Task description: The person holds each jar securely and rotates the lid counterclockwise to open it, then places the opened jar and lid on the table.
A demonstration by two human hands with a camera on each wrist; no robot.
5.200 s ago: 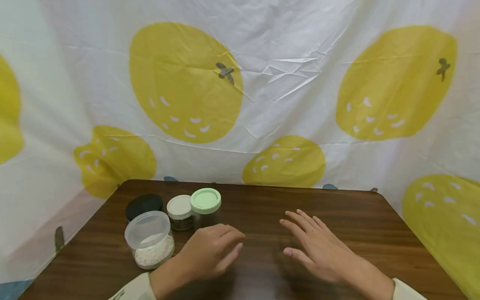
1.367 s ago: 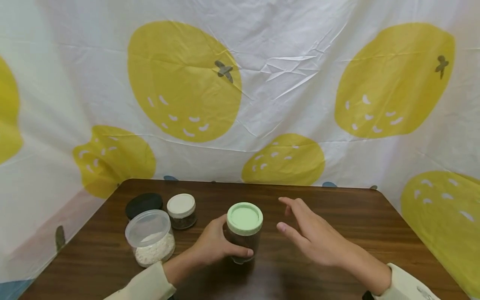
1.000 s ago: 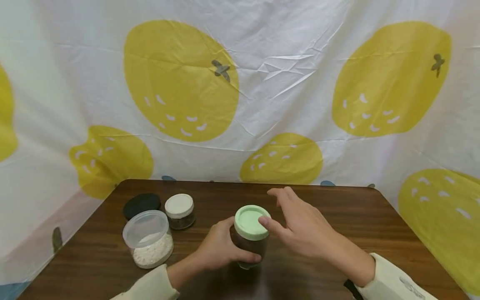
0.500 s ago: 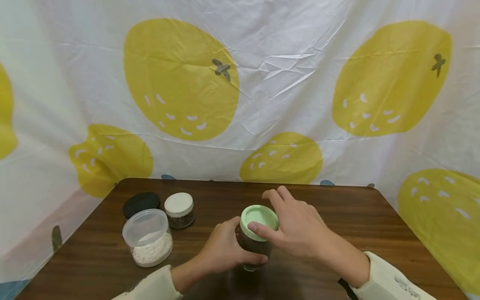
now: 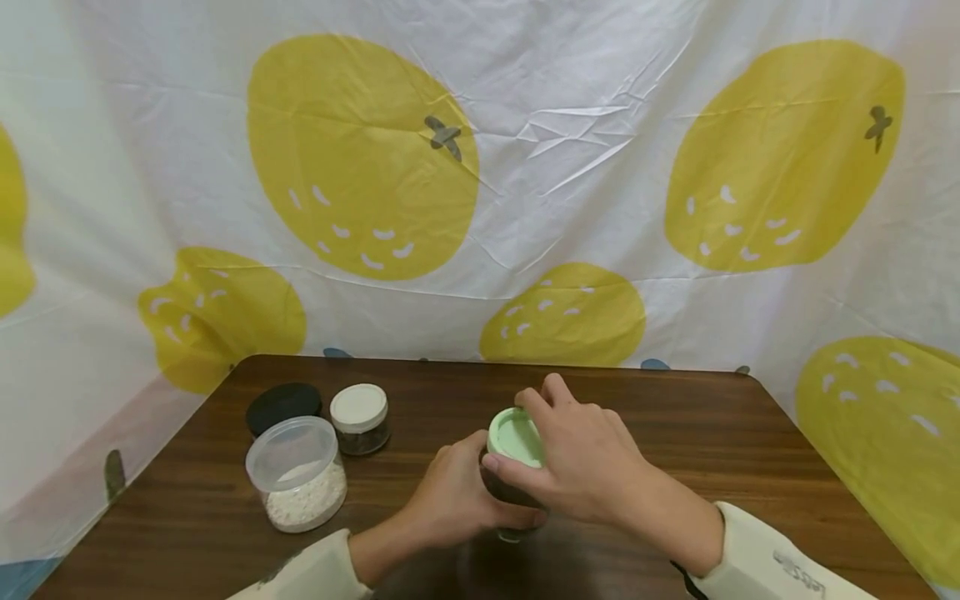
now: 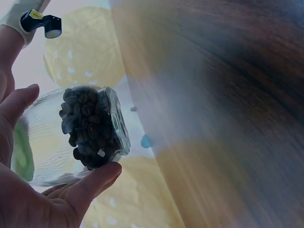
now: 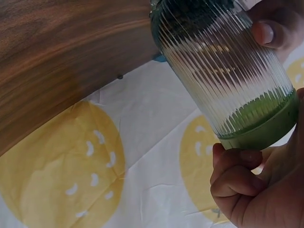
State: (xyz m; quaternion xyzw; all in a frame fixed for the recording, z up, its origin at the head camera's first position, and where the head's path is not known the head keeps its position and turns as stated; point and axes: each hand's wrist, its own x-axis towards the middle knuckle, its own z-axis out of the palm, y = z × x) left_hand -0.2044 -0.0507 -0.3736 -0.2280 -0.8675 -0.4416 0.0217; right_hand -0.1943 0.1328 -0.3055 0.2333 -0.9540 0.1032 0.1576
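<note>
Jar (image 7: 209, 78) has left its spot beside the white-topped jar (image 5: 360, 418) and is now between my hands; over the last half second the right hand (image 5: 588, 454) has drawn closer round its green lid (image 5: 516, 433). Left hand (image 5: 453, 492) grips the ribbed glass. Right fingers (image 7: 235, 183) are curled at the lid's edge, thumb on the near side, pinching it. Jar tilted slightly, base apparently clear of the worktop (image 5: 712, 437), lid seated with no gap showing. Dark beans (image 6: 90, 123) sit at the bottom. Off to my left, well apart: a tub (image 5: 296, 483) with pale flakes, a black round thing (image 5: 283, 406) behind it. Step in hand, I judge: getting purchase on the lid. Next move seems to call for a firm left hold while the right turns or pulls; whether it screws or plugs, I can't tell. Smooth glass could slip if I squeeze unevenly.
</note>
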